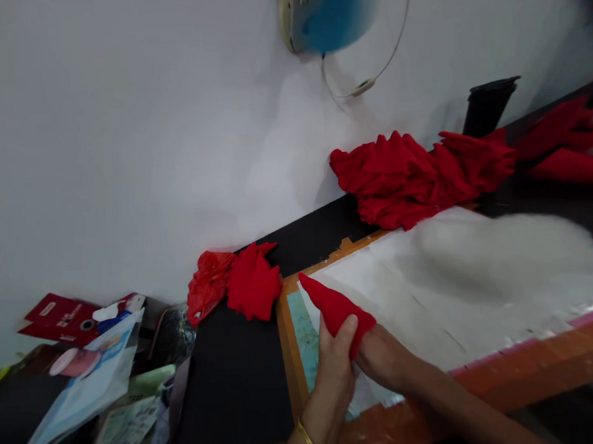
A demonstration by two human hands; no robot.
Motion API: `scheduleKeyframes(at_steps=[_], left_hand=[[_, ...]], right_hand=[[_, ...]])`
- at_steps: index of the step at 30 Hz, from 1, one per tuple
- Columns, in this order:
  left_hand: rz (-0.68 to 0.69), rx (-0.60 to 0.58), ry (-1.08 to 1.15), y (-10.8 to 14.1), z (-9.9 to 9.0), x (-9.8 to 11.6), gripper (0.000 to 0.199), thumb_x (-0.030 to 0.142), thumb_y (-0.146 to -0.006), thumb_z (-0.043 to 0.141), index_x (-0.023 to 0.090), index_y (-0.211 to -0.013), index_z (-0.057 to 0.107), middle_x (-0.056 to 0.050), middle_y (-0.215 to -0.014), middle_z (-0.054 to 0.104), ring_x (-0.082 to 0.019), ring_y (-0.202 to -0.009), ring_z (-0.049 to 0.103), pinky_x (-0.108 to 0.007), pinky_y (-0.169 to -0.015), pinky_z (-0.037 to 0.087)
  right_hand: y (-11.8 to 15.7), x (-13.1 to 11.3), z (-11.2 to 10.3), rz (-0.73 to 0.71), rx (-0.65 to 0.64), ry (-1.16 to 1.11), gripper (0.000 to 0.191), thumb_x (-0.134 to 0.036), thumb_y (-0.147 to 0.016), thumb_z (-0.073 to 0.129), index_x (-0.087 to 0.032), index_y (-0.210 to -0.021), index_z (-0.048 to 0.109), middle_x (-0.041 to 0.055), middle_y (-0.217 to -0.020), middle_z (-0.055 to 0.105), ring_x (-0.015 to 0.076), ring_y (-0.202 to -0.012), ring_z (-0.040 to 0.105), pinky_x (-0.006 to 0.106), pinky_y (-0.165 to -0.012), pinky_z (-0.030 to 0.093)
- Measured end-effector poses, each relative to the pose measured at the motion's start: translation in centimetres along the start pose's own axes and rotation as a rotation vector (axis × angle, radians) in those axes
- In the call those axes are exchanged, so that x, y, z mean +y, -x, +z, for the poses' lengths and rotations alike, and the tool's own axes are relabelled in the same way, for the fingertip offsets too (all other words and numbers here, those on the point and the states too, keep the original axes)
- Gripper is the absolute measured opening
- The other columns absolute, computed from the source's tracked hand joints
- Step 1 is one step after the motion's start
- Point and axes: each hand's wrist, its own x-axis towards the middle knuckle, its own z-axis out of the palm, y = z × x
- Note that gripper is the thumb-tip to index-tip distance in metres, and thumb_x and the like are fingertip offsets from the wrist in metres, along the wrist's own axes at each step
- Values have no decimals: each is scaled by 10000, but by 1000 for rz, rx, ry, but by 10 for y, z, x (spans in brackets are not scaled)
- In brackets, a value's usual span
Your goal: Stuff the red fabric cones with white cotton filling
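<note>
Red cloth cone (331, 306): head view; raised in my hands over the left part of the white sheet (390, 303), tip pointing up and left.
Left hand (332, 359): thumb and fingers clamped on the cone's side.
Right hand (383, 358): at the cone's wide end; fingertips hidden, so I cannot tell whether they are together or apart.
White fluff (507, 254): heaped on the right of the sheet, apart from my hands.
Large red pile (403, 176): behind the sheet.
Small red pile (254, 284): beside the red plastic bag (207, 279).
Cone's stage: shaped, I judge, with its wide end unfinished; filling unseen. Which piled pieces are finished, I cannot tell.
</note>
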Motion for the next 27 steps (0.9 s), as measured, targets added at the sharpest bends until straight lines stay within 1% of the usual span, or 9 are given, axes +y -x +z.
scheduleKeyframes(at_steps=[5,7,9,11,13,18,20,23,27], left_hand=[[-13,-65,-73,3,-9,-1,559,316,-682,811,121,-1163,604,-164,-1131,702,-296,-1082,651,-415,-1015,448],[-53,-126,-22,3,-11,9,593,336,-660,825,129,-1171,608,-160,-1111,710,-304,-1080,653,-429,-1023,443],[-83,-153,33,1,-12,23,647,411,-659,818,144,-1204,597,-158,-1080,719,-311,-1091,648,-440,-1014,452],[-59,-101,62,-2,-10,36,673,451,-668,805,166,-1232,573,-149,-1055,726,-301,-1089,649,-434,-985,475],[8,0,55,-6,-6,44,639,400,-660,822,176,-1203,573,-130,-1022,733,-278,-1030,674,-407,-937,506],[46,140,48,-4,9,35,504,313,-632,839,163,-1055,608,-57,-807,718,-214,-753,701,-330,-739,553],[51,185,44,0,14,27,463,295,-617,847,165,-1003,625,-32,-790,702,-179,-695,680,-286,-690,544],[25,235,69,2,16,22,450,244,-620,842,172,-1013,636,-23,-813,700,-158,-688,670,-259,-672,538],[-83,297,206,-10,7,29,270,232,-713,764,145,-937,641,-46,-780,703,-157,-651,666,-259,-641,544]], right_hand=[[4,9,-4,-110,38,25,392,-143,-861,378,-181,-1172,614,103,-1022,729,237,-883,700,337,-730,581],[8,14,-4,-136,59,61,382,-154,-882,360,-162,-1173,607,120,-1050,725,235,-871,700,330,-706,580],[10,16,-5,-146,49,98,344,-159,-892,360,-168,-1096,636,109,-989,738,223,-788,699,311,-658,572],[8,13,-5,-142,27,102,307,-161,-895,368,-185,-963,667,82,-874,746,213,-707,684,302,-628,562],[2,6,-5,-95,12,30,302,-171,-898,377,-197,-905,677,69,-858,745,215,-714,682,311,-641,567],[-10,-9,4,218,77,-394,296,-208,-930,418,-226,-1085,669,41,-995,750,206,-853,713,334,-763,604],[-11,-7,9,263,88,-447,301,-208,-942,429,-220,-1142,653,48,-1039,744,211,-907,711,359,-808,606],[-7,2,12,198,64,-362,336,-173,-948,414,-234,-1194,634,46,-1054,738,215,-956,699,377,-822,604],[0,9,9,-45,-20,-1,311,-103,-908,421,-177,-1036,695,98,-931,744,239,-857,698,385,-773,603]])
